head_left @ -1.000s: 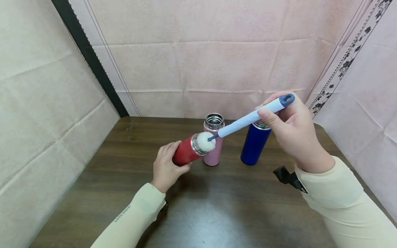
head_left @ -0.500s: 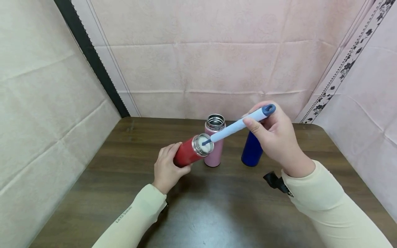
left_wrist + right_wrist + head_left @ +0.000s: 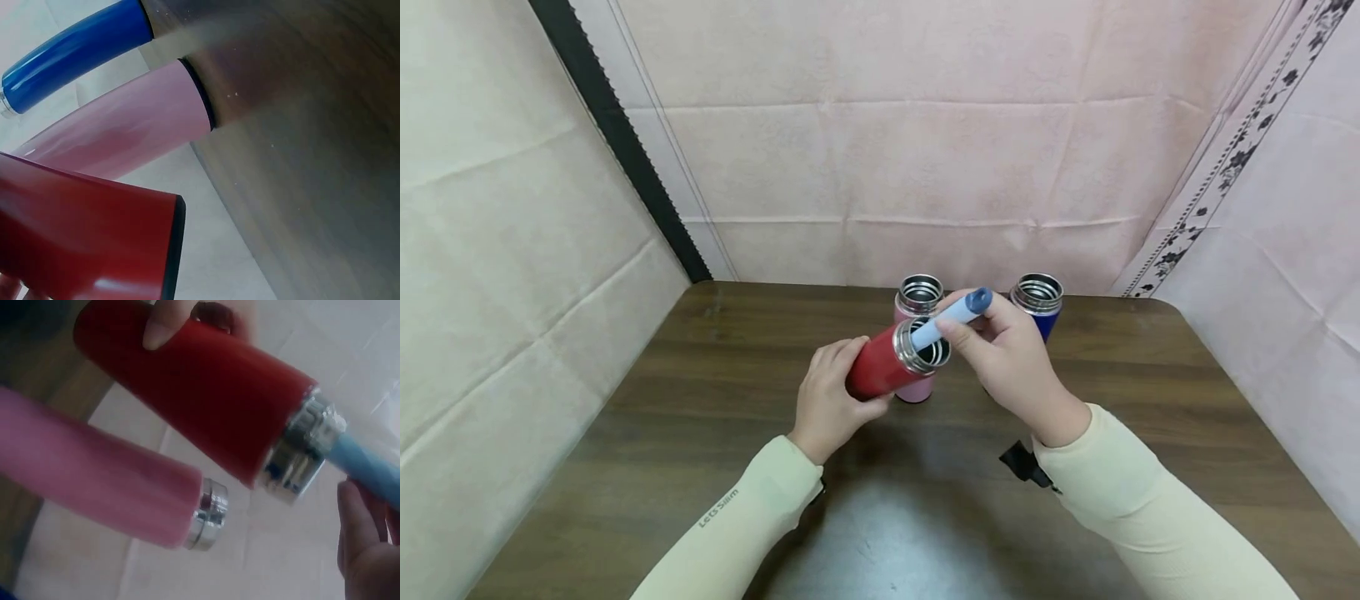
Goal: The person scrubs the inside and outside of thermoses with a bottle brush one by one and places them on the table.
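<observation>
1. Gripping, in the head view, the red flask (image 3: 876, 367) with curled left hand (image 3: 835, 400), before the pink flask (image 3: 917, 390), pointing its mouth and long axis up and rightward; pinching the light-blue handle (image 3: 955, 319) in the right hand (image 3: 1015, 358), angled down-left inside.
2. Revealing, from the left wrist, the red flask's black base (image 3: 175, 244), hidden from the head.
3. Showing, from the right wrist, its metal neck (image 3: 303, 447) side-on.

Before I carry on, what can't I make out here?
Head: inner end of the brush, hidden inside the red bottle.
Head: most of the blue bottle, behind the right hand.
Left wrist: red bottle's mouth, past the left edge.
Right wrist: pink bottle, base cut off by left edge.
</observation>
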Motion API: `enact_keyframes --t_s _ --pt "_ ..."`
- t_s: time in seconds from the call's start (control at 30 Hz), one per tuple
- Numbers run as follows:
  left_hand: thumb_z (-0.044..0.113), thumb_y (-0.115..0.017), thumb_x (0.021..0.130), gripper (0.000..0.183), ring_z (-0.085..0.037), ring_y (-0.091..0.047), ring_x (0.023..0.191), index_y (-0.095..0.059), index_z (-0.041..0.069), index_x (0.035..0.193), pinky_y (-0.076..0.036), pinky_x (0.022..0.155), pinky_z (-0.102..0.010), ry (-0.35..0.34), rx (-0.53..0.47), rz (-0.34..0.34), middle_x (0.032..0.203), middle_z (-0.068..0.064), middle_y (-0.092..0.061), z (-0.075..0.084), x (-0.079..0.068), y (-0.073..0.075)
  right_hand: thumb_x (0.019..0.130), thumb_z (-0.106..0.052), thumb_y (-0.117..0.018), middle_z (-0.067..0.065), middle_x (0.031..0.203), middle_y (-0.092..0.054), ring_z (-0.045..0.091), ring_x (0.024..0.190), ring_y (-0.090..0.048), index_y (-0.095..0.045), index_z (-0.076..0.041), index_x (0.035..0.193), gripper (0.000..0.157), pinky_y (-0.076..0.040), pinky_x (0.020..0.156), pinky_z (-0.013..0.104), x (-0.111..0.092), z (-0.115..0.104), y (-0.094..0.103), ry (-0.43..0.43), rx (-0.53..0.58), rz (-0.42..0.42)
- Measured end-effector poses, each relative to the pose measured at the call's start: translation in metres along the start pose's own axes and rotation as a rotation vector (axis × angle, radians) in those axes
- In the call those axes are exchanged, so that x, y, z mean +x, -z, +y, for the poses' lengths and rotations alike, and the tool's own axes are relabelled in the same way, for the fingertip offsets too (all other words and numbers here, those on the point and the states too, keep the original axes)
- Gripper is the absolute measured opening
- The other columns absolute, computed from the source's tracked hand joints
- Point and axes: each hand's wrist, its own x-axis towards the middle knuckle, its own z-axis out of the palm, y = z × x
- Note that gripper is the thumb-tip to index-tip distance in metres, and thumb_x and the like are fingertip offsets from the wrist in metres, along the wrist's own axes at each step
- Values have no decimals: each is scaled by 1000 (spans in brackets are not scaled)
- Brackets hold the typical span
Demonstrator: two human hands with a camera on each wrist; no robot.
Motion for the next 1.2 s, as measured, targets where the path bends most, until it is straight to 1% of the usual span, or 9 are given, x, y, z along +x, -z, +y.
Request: enact_keyframes --t_s 0.1,0.2,0.3,0.4,0.6,0.73,0.93,1.03,1.2 --pt "24 -87 64 72 -26 -53 111 -57 11 127 -53 85 -47 -13 -15 -8 121 -9 -60 -1 -2 1 92 3 -58 3 93 -64 10 81 -60 -60 6 102 11 -51 75 21 1 -2 3 -22 110 103" --pt "23 -88 63 73 -26 -52 111 -57 11 128 -52 86 -48 1 -18 -11 122 -9 -59 -2 -4 3 95 -4 -56 2 91 -65 11 87 -65 -61 1 97 8 -54 81 24 3 -9 12 26 304 191" --pt "21 -88 62 73 -26 -52 111 -58 11 127 -52 86 -49 20 -10 -7 121 -9 -59 -4 -6 7 95 -9 -57 5 90 -65 15 88 -67 -62 -3 97 8 -55 82 26 4 -17 25 100 465 194" --pt "20 -88 62 73 -26 -52 111 -57 11 127 -52 85 -49 17 -11 -9 122 -9 -59 -3 -6 9 94 -10 -58 6 91 -65 16 87 -68 -63 -5 99 8 -55 80 26 5 -24 36 136 506 178" --pt "24 -88 64 74 -24 -53 111 -55 13 129 -53 85 -48 13 -23 -50 123 -7 -58 1 -5 7 92 -1 -59 11 89 -67 18 83 -68 -62 4 99 8 -54 74 23 5 -33 44 220 547 169" --pt "23 -88 64 73 -25 -54 110 -55 13 128 -52 86 -48 22 -27 -51 123 -8 -57 3 -5 7 90 1 -62 10 88 -69 19 83 -69 -62 4 99 9 -55 76 25 2 -36 42 246 510 171" --pt "22 -88 62 74 -25 -55 109 -56 11 128 -53 85 -47 10 -30 -32 122 -9 -58 11 -6 7 90 -14 -67 -1 87 -69 11 80 -65 -63 -4 96 12 -52 73 20 -3 -31 28 230 288 163" --pt "24 -87 63 74 -25 -55 109 -55 11 129 -54 83 -46 -13 -47 -31 122 -9 -58 19 -3 6 89 -18 -68 -1 89 -66 9 77 -59 -61 1 96 22 -48 68 18 -5 -23 18 219 238 121" --pt "23 -87 62 76 -25 -54 110 -55 11 130 -54 83 -46 -14 -66 -13 122 -9 -57 25 2 5 91 -13 -65 -1 89 -60 11 75 -51 -57 7 98 23 -44 67 20 -7 -14 6 165 212 93"
